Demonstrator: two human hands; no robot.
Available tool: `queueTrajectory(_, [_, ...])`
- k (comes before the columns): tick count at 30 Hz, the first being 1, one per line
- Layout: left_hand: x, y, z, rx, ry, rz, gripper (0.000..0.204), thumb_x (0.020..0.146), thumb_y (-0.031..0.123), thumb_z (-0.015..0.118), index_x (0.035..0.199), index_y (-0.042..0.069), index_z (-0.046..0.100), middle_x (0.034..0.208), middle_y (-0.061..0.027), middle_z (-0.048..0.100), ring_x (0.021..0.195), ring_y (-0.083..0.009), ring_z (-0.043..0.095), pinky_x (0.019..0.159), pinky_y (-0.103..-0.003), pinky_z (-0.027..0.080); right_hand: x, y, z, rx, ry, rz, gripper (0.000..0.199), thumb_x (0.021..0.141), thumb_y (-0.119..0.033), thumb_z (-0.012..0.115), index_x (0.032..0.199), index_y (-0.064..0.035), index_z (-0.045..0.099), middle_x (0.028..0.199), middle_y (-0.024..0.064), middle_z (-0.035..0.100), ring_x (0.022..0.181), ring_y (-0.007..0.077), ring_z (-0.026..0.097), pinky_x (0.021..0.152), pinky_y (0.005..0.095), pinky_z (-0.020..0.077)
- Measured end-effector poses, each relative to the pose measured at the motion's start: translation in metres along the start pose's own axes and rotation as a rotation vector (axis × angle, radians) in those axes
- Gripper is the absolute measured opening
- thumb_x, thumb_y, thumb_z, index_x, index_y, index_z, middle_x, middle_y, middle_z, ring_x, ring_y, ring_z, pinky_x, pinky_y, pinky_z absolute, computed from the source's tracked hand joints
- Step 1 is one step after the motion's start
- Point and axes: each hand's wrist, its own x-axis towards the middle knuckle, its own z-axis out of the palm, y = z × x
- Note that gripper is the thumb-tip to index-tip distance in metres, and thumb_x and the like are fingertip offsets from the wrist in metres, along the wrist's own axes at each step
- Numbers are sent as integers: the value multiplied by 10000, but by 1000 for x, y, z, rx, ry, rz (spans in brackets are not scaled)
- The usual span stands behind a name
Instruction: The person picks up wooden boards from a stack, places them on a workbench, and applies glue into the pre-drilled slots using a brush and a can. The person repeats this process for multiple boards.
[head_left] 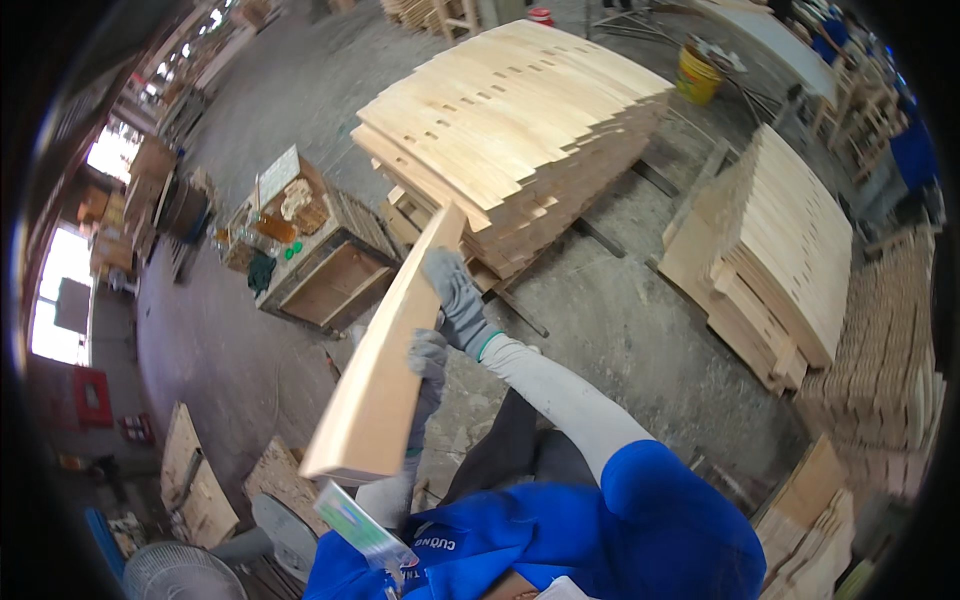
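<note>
A long, pale wooden board [375, 375] is held up at a slant in front of my body, its near end low and to the left, its far end toward the large stack. My left hand [428, 362], in a grey glove, is closed around the board's right edge at about mid-length, with part of the hand hidden behind the wood. Farther up the same edge, my right hand [460, 300], also gloved in grey, grips the board. Beyond the board's far end lies a large stack of slotted wooden panels [530, 90], its edges stepped.
To the left stands a wooden crate [335, 285] with bottles and small items on top. A second panel stack [795, 250] and piled curved wooden pieces [875, 340] are at right. A yellow bucket [697, 78] sits beyond. A fan [180, 574] is at lower left.
</note>
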Motion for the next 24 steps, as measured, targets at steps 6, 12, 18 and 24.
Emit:
queueTrajectory(6, [11, -55, 79, 410, -237, -125, 275, 920, 217, 529, 1098, 9, 497, 856, -39, 520, 754, -121, 545, 747, -262, 518, 43, -77, -70, 109, 89, 342, 693, 716, -323, 720, 1199, 53, 396, 1091, 247, 571, 1028, 365, 577, 901, 412, 462])
queueTrajectory(12, [37, -62, 97, 2142, -358, 641, 510, 875, 180, 602, 1273, -84, 421, 1089, -157, 596, 904, -179, 617, 820, -294, 509, 80, -85, -208, 103, 400, 731, 653, 621, -352, 766, 1076, 48, 525, 974, 168, 639, 859, 231, 634, 755, 334, 508])
queueTrajectory(18, [67, -74, -49, 1711, -259, -441, 725, 725, 153, 702, 1345, -2, 360, 1237, -126, 513, 1094, -177, 531, 933, -309, 434, 51, -45, -297, 145, 633, 853, 383, 669, -310, 759, 823, 25, 655, 770, 79, 666, 665, 118, 610, 623, 269, 493])
queueTrajectory(24, [72, -132, -71, 1522, -327, -597, 694, 714, 121, 621, 1345, 42, 343, 1190, -108, 527, 1051, -213, 560, 912, -360, 471, 2, -119, -344, 305, 757, 785, 483, 784, -337, 680, 1071, 37, 575, 981, 117, 616, 909, 193, 586, 798, 297, 468])
